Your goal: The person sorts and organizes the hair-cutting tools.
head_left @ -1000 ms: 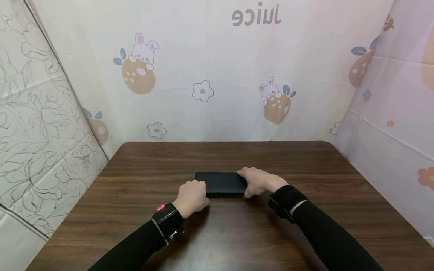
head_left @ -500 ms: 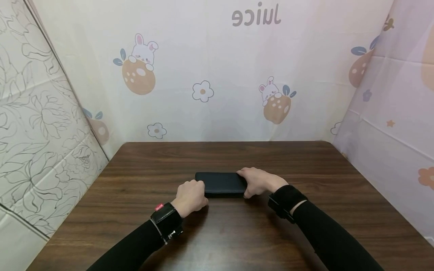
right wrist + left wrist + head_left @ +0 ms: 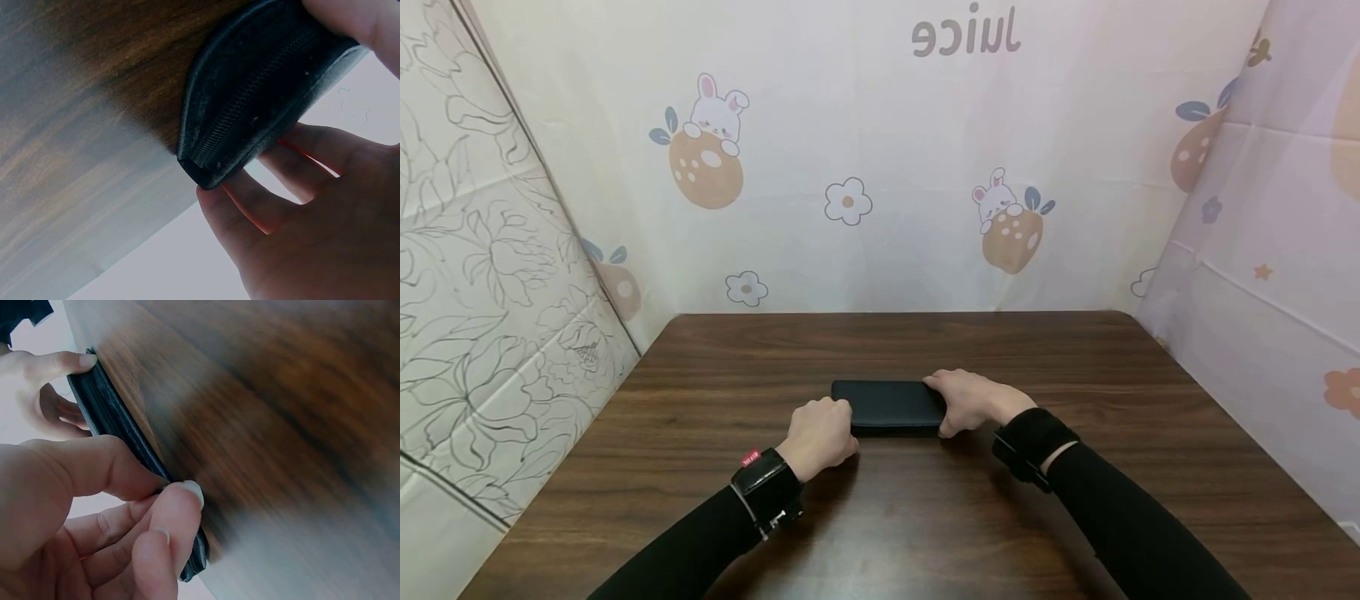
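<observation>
A black zip wallet (image 3: 887, 406) lies flat on the brown wooden table, near its middle. My right hand (image 3: 973, 402) holds its right end, with the thumb at the near edge and fingers at the far edge. The right wrist view shows a zipper (image 3: 250, 94) running along that end of the wallet. At the near edge, towards the left end, my left hand (image 3: 820, 435) pinches a small dark piece, apparently the zipper pull, between thumb and forefinger. The fingertips mostly hide it in the left wrist view, where the wallet's edge (image 3: 122, 419) shows behind them.
The table (image 3: 880, 517) has a wood-grain top with rounded far corners. A pale curtain (image 3: 910, 250) printed with rabbits and fruit hangs behind it. On the left stands a white flower-patterned panel (image 3: 512, 250).
My left hand has slid slightly left along the wallet's near edge. The wallet and my right hand stay in place.
</observation>
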`<action>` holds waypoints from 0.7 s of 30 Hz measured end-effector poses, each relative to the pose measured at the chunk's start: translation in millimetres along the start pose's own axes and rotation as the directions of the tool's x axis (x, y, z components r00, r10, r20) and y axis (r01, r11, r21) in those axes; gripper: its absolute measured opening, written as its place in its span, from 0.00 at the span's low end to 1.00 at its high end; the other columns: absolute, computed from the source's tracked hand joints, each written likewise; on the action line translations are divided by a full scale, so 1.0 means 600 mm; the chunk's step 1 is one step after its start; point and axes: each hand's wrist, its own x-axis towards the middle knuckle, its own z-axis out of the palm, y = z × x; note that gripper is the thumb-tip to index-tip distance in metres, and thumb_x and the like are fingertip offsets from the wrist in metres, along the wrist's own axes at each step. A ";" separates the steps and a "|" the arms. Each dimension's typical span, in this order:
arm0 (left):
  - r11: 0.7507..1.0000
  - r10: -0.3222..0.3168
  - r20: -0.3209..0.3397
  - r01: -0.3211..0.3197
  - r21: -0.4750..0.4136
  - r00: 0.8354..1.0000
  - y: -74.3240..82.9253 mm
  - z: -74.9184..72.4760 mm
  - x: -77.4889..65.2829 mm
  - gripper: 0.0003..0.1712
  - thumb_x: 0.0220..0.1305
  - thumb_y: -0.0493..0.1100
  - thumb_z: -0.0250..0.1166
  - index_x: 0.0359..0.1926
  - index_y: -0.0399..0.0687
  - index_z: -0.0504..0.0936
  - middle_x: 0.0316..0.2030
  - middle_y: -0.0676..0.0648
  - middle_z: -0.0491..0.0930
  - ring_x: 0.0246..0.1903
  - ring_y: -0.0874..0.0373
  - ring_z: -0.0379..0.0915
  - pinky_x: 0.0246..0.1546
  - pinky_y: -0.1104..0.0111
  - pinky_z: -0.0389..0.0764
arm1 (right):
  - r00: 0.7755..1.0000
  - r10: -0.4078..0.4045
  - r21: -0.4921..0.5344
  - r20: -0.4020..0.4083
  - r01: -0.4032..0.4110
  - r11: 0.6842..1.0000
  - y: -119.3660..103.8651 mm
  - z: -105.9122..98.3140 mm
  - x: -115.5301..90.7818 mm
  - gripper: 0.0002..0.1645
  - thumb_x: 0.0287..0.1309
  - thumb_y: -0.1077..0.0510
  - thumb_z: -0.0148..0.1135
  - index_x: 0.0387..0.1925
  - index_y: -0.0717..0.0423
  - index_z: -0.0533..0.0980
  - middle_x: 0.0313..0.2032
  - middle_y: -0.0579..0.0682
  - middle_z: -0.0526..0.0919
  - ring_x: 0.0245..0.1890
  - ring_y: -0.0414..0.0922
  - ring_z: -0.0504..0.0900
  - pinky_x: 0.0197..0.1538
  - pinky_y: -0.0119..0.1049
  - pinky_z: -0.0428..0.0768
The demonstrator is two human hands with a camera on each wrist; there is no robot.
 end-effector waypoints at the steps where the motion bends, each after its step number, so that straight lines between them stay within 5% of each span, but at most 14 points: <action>1: 1.000 0.000 -0.005 0.000 -0.001 1.000 -0.001 0.000 0.000 0.25 0.59 0.45 0.74 0.15 0.51 0.68 0.12 0.55 0.58 0.12 0.61 0.59 0.14 0.68 0.61 | 1.000 0.000 -0.001 0.000 0.000 1.000 0.000 0.000 0.000 0.52 0.51 0.58 0.76 0.75 0.61 0.62 0.71 0.59 0.66 0.69 0.59 0.66 0.65 0.53 0.70; 21: 0.999 -0.006 0.009 0.006 -0.041 1.000 -0.017 -0.006 -0.004 0.24 0.59 0.45 0.74 0.14 0.50 0.71 0.12 0.53 0.65 0.13 0.57 0.66 0.16 0.66 0.64 | 1.000 0.006 -0.002 0.007 -0.006 1.000 -0.001 0.000 0.000 0.52 0.51 0.58 0.76 0.75 0.61 0.61 0.72 0.59 0.65 0.69 0.59 0.66 0.64 0.53 0.70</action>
